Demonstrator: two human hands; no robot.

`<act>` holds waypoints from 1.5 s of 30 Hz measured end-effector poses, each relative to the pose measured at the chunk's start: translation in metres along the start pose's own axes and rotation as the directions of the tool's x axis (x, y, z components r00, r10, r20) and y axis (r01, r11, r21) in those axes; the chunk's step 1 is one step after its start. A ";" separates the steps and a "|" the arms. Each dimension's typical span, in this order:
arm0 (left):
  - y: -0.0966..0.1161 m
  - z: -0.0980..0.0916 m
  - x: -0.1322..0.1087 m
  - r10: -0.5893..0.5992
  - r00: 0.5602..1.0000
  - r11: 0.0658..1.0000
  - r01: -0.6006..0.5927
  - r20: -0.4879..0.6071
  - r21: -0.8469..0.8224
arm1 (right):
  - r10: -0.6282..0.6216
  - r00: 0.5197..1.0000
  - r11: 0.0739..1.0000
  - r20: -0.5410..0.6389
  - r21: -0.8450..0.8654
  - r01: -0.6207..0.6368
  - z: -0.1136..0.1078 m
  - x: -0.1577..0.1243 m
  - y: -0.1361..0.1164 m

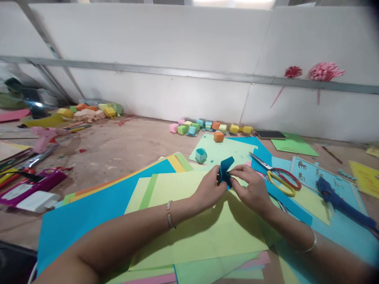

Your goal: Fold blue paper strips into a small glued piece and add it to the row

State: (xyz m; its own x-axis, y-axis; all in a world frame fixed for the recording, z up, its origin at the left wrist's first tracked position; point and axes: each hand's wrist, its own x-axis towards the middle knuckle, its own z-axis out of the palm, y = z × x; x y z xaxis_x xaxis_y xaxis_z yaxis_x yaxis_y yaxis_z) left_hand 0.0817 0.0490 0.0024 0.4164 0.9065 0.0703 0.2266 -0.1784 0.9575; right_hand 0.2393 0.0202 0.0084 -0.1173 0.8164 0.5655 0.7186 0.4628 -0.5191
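Note:
Both hands meet over a pale green paper sheet in the middle of the table. My left hand and my right hand pinch a small piece of dark blue folded paper between their fingertips. The piece stands up above the fingers, partly folded. A bracelet sits on each wrist. A small teal paper cup shape lies just beyond the hands on a light green sheet.
Scissors with red and yellow handles lie right of the hands, a blue glue gun further right. Stacked coloured sheets spread left. Small paper cubes line the back wall. A purple tool lies far left.

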 end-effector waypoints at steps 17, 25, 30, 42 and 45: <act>-0.003 0.000 0.001 0.143 0.988 0.963 -0.127 -0.050 0.237 | 0.122 0.989 0.992 -0.086 0.048 -0.119 0.009 -0.004 -0.004; -0.008 -0.007 0.005 0.347 0.936 0.866 -0.297 -0.056 0.403 | 0.074 0.996 0.997 -0.045 0.028 -0.072 0.009 -0.006 -0.006; -0.006 -0.009 0.005 0.325 0.946 0.842 -0.287 -0.005 0.458 | 0.054 0.997 0.998 -0.049 0.041 -0.052 0.011 -0.009 -0.005; -0.008 -0.011 0.006 0.377 0.925 0.803 -0.305 -0.041 0.513 | 0.110 0.994 0.987 0.014 0.115 -0.111 0.017 -0.010 -0.002; -0.010 -0.008 0.006 0.442 0.897 0.794 -0.387 -0.008 0.469 | 0.130 0.991 0.989 0.036 0.066 -0.133 0.017 -0.008 -0.001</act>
State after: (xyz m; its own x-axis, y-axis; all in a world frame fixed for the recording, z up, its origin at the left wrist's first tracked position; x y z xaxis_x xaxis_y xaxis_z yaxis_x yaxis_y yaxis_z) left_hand 0.0748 0.0587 -0.0043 0.4666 0.7373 0.4886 0.4321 -0.6720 0.6014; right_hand 0.2283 0.0194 -0.0061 -0.0472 0.8816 0.4696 0.6807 0.3724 -0.6308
